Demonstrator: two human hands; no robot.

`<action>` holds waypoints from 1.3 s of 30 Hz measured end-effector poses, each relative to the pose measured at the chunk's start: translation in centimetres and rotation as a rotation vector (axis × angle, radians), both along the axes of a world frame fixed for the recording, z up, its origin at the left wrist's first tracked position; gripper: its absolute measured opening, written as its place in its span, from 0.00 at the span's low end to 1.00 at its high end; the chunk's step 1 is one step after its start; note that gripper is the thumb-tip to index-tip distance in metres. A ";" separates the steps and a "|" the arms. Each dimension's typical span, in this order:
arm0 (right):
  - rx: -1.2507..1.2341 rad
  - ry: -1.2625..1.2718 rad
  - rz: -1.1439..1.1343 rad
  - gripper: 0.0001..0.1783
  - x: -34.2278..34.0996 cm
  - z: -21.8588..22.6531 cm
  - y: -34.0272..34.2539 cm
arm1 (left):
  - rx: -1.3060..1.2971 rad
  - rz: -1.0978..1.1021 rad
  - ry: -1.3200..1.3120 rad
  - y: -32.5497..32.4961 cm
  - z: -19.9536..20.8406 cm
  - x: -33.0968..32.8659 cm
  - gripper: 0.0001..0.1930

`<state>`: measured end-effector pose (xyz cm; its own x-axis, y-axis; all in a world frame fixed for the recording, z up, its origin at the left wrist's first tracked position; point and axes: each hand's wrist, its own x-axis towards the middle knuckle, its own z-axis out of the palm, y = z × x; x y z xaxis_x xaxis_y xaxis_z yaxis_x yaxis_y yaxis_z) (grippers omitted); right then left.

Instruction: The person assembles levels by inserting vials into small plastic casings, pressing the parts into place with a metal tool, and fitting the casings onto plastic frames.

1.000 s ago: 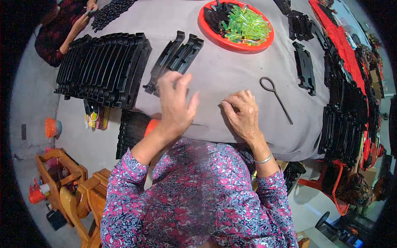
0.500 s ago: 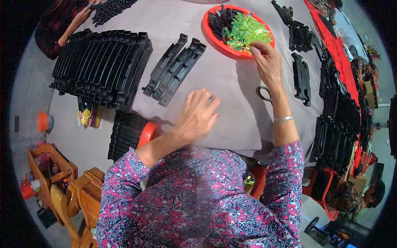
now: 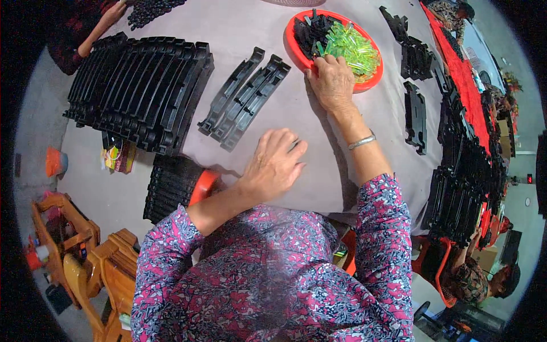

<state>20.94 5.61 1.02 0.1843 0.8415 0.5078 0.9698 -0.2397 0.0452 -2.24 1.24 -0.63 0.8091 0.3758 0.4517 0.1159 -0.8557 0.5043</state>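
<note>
My left hand [image 3: 272,162] hovers over the near middle of the grey cloth-covered table [image 3: 285,117], its fingers curled. A small black piece [image 3: 294,144] shows between its thumb and forefinger. My right hand [image 3: 333,82] reaches over the near rim of a red oval tray [image 3: 292,48], with bent fingers and hidden fingertips. Small see-through green tubes [image 3: 353,48] fill the tray's right part, and small black plastic pieces [image 3: 313,31] its left part. Left of the tray, long black plastic frames [image 3: 253,97] lie side by side on the cloth.
A big stack of black frames [image 3: 142,91] stands at left. More frames [image 3: 415,114] lie along the right side, beside a red cloth [image 3: 470,102]. Another person's hand [image 3: 115,11] is near a black pile [image 3: 154,11] at far left. Wooden chairs [image 3: 108,273] stand at lower left.
My right hand has moved left from the tray's right near rim to its lower left side. The left hand has stayed almost in place. My right forearm now covers the dark loop on the cloth.
</note>
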 end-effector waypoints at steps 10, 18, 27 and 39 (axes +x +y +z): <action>-0.116 0.002 -0.008 0.12 1.0 0.4 -1.4 | 0.019 -0.006 0.015 -0.1 -0.1 -0.1 0.25; -0.200 0.093 -0.044 0.14 3.6 2.6 -7.5 | -0.010 -0.020 0.008 0.0 0.1 0.0 0.26; -0.226 0.142 0.138 0.43 5.4 6.2 -3.5 | -0.008 -0.027 0.036 0.0 0.3 0.2 0.25; -0.476 0.182 0.028 0.38 6.5 4.2 4.1 | -0.036 -0.020 0.051 0.0 0.4 0.0 0.24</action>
<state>27.42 9.74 5.24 0.2086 0.9776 0.0290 0.9778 -0.2078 -0.0276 -2.24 1.25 -0.25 0.8382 0.3745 0.3964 0.1250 -0.8395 0.5288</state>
